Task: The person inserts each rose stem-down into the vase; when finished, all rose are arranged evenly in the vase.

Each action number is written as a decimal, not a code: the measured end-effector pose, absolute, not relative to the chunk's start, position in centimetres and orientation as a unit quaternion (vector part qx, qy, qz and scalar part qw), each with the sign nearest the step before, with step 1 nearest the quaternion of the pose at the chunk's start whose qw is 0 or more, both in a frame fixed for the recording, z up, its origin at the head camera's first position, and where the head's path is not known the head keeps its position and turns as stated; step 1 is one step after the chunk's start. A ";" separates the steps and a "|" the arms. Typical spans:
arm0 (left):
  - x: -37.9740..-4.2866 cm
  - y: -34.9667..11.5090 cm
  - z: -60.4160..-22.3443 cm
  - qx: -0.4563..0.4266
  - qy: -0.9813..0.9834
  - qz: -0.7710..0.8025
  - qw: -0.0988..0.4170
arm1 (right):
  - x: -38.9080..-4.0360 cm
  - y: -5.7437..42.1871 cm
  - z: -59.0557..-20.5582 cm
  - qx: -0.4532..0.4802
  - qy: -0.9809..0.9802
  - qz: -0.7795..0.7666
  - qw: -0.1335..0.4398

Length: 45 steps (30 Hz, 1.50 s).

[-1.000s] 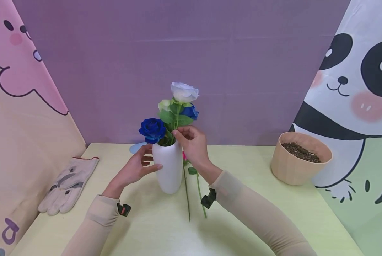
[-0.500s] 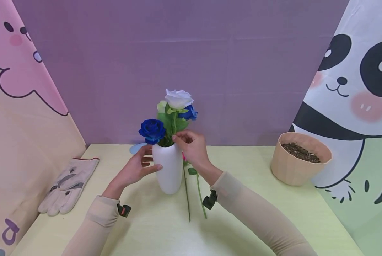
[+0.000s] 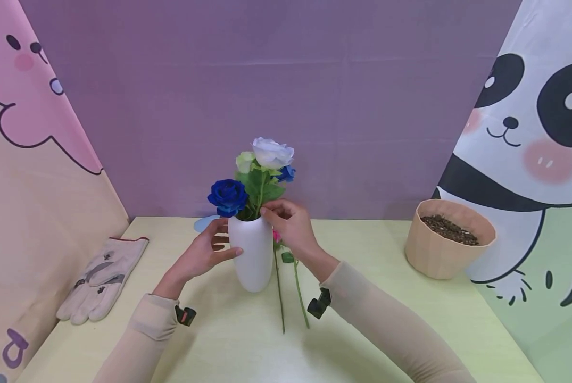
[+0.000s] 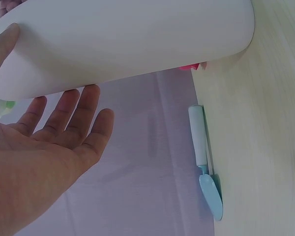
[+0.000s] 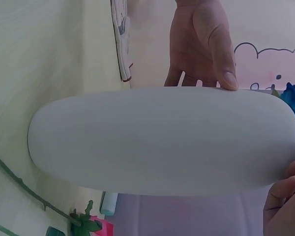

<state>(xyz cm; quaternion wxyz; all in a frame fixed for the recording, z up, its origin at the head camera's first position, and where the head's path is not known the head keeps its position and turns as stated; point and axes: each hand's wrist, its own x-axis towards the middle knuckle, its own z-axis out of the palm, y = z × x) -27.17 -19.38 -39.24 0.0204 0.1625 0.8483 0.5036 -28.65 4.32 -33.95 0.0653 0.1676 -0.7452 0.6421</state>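
Observation:
A white vase [image 3: 251,255] stands upright on the table with several flowers in it. My left hand [image 3: 200,254] holds the vase at its left side, the thumb on the front and the fingertips against the wall, as the left wrist view shows. At the rim, my right hand [image 3: 291,226] pinches the green stem of the white rose [image 3: 272,153] between thumb and fingers. A blue rose [image 3: 228,197] leans out to the left, a second blue rose [image 3: 287,173] sits behind the white one, and a pale green-white bloom [image 3: 245,162] is beside it. The stems' lower ends are hidden inside the vase.
Right of the vase lie a pink flower [image 3: 276,235] and another green stem [image 3: 301,295]. A light blue trowel [image 4: 198,137] lies behind the vase. Work gloves [image 3: 104,276] rest at the left; a tan pot of soil [image 3: 439,255] stands at the right.
The white rose has sunk lower into the vase, and my right hand has moved slightly down with its stem. My left hand and the vase have stayed in place.

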 end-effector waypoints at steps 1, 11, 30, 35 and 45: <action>-27.2 -19.4 -39.2 0.163 0.848 0.504 0.020 | -28.6 4.5 -33.9 0.168 -0.745 0.643 0.062; -27.1 -19.4 -39.2 0.161 0.847 0.506 0.024 | -29.1 6.4 -34.5 0.159 -0.755 0.635 0.033; -27.0 -19.4 -39.1 0.159 0.849 0.503 0.027 | -31.9 10.0 -38.0 0.117 -0.799 0.589 -0.036; -27.0 -19.3 -39.0 0.154 0.851 0.500 0.028 | -32.6 10.6 -39.2 0.109 -0.817 0.563 -0.055; -27.1 -19.3 -39.1 0.158 0.847 0.507 0.029 | -33.3 11.6 -41.3 0.085 -0.826 0.549 -0.101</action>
